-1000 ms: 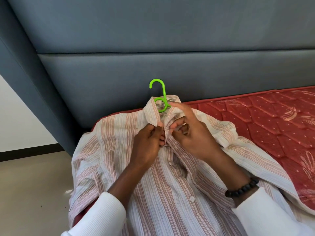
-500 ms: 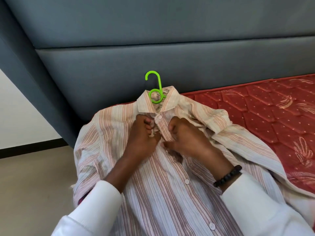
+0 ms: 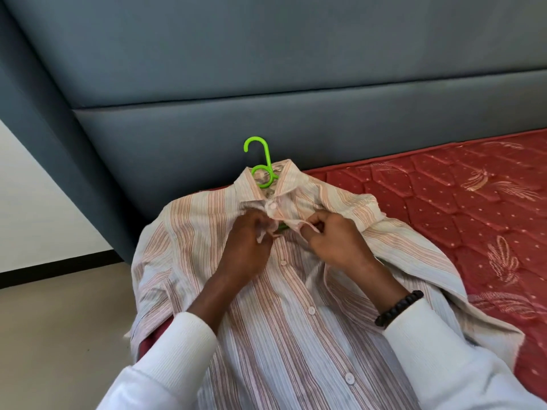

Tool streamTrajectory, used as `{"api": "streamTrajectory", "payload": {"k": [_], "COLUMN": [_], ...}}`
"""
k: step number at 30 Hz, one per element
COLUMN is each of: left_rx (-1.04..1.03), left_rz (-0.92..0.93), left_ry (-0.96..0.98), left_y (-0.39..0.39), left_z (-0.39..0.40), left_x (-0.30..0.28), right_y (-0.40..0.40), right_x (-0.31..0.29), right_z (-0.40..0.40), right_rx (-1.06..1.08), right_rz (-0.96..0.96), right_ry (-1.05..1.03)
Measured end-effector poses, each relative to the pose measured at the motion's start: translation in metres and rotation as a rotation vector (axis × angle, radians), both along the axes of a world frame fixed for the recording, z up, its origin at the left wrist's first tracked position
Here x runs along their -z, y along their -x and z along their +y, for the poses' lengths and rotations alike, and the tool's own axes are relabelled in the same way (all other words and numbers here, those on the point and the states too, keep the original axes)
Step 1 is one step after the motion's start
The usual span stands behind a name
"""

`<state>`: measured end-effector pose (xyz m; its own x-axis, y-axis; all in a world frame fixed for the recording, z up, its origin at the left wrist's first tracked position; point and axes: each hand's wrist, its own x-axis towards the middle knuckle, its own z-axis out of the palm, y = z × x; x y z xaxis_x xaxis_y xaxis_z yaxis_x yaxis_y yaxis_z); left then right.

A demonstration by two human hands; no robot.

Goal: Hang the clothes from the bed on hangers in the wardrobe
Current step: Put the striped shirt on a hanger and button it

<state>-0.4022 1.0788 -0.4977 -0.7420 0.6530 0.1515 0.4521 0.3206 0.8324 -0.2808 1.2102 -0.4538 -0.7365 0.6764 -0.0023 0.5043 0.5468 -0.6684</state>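
Note:
A striped white and pink shirt (image 3: pixel 296 335) lies front up on the corner of the bed. A bright green hanger (image 3: pixel 260 161) sits inside it, its hook sticking out of the collar toward the headboard; a sliver of green shows in the gap below the top button. My left hand (image 3: pixel 247 241) pinches the left edge of the shirt front just under the collar. My right hand (image 3: pixel 331 238) pinches the right edge opposite it. The two edges are slightly apart between my fingers.
The red patterned mattress (image 3: pixel 458 202) stretches to the right. A grey padded headboard (image 3: pixel 266 84) rises just behind the hanger hook. Beige floor (image 3: pixel 59 335) and a white wall with a dark skirting lie to the left of the bed corner.
My hands moved down from the collar button to the placket just below it, and the shirt front there is now pulled slightly open. The view shifted a little.

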Motion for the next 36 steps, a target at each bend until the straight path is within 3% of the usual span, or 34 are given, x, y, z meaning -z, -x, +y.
{"api": "streamTrajectory", "payload": {"k": [5, 10, 13, 17, 23, 31, 36], "left_rx": [-0.072, -0.054, 0.014, -0.07, -0.037, 0.044, 0.069], "left_rz": [0.173, 0.318, 0.064, -0.229, -0.766, -0.889, -0.941], "left_ry": [0.172, 0.042, 0.006, -0.015, -0.292, -0.31, -0.289], "left_y": [-0.008, -0.008, -0.012, -0.023, -0.033, -0.016, -0.012], "left_z": [0.003, 0.004, -0.004, -0.016, -0.023, -0.022, -0.02], "left_x": [0.014, -0.003, -0.022, -0.039, -0.036, -0.025, -0.024], "right_y": [-0.009, -0.006, -0.006, -0.001, 0.003, 0.006, 0.004], "right_x": [0.01, 0.008, 0.005, 0.004, 0.004, 0.014, 0.014], "right_z": [-0.005, -0.004, -0.004, -0.019, -0.039, -0.031, -0.03], "right_rx": [-0.058, -0.006, 0.078, 0.133, -0.061, -0.098, -0.174], "right_rz": [-0.017, 0.082, 0.2, 0.432, 0.42, 0.294, 0.317], "right_ry": [0.032, 0.124, 0.285, 0.538, 0.52, 0.14, 0.093]}}
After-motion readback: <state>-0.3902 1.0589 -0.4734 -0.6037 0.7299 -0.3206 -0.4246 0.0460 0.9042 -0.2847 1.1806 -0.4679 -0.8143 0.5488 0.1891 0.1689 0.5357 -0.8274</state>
